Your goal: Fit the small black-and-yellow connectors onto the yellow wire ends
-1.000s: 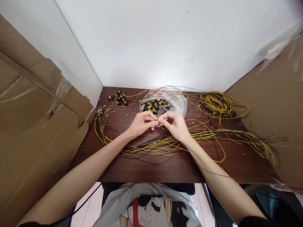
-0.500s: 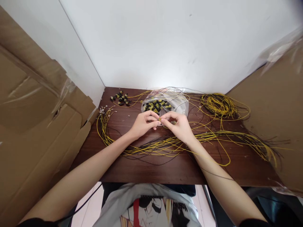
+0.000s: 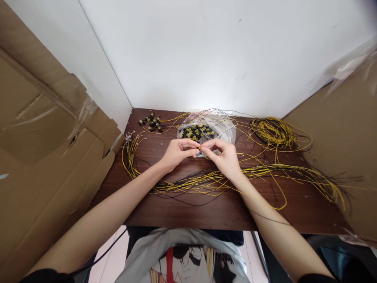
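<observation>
- Head view, the hands: the left hand (image 3: 179,154) and the right hand (image 3: 225,157) meet above the middle of the table (image 3: 188,216); the thumb and fingertips of each are pinched on one small yellow piece (image 3: 200,147), which sits between them just in front of the bag; its exact shape is too small to tell, though something dark shows just below it.
- Head view, beyond the hands: a clear plastic bag (image 3: 227,133) lies near the back wall (image 3: 200,55), with a heap of black-and-yellow parts (image 3: 196,132) in its mouth; a smaller cluster of similar parts (image 3: 151,122) lies on the table to the left of it, with thin yellow and dark wires running rightward from there.
- Head view, the wires: a long bundle of yellow and black wires (image 3: 185,184) crosses the table, passing beneath both forearms; its left end curves back towards the wall and finishes in pale tips (image 3: 129,136), while its right end fans out loosely; a tangled coil (image 3: 275,133) of the same colours lies at the back right.
- Head view, the sides: taped cardboard (image 3: 44,157) stands at the left; another cardboard sheet (image 3: 344,133) borders the right.
</observation>
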### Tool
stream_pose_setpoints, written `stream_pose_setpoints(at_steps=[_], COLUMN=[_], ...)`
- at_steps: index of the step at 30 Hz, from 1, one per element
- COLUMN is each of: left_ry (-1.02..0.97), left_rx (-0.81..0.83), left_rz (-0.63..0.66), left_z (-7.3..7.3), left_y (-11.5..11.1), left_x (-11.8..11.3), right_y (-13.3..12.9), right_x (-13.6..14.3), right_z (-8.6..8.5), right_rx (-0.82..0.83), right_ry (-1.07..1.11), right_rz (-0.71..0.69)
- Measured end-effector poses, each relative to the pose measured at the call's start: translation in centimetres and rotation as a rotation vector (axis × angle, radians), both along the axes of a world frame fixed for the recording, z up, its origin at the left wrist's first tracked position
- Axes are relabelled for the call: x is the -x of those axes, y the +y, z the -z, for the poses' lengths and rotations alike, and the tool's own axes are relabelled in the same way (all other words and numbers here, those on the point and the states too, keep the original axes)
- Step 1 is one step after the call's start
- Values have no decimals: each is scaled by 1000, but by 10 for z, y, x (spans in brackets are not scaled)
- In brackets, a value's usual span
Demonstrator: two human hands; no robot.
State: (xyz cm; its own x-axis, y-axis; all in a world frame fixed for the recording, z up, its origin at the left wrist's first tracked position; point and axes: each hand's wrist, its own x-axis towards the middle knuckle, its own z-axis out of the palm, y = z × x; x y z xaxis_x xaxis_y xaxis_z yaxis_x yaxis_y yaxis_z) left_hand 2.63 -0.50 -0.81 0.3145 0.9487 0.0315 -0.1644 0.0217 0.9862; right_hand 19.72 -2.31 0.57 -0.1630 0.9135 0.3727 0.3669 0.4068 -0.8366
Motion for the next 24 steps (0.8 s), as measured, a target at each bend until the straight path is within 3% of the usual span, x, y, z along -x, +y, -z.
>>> stream_pose_setpoints(at_steps=[13,24], left_ry=[-45,-26], left_rx=[3,-13], left_rz=[-29,-91], left_z=[6,4], left_y=[2,0], left_x=[1,-1], right_y=[-2,1], right_x=[1,1], right_z=[-2,0], right_rx=[-108,-70], right_ry=[-19,22], right_rz=[-3,-3])
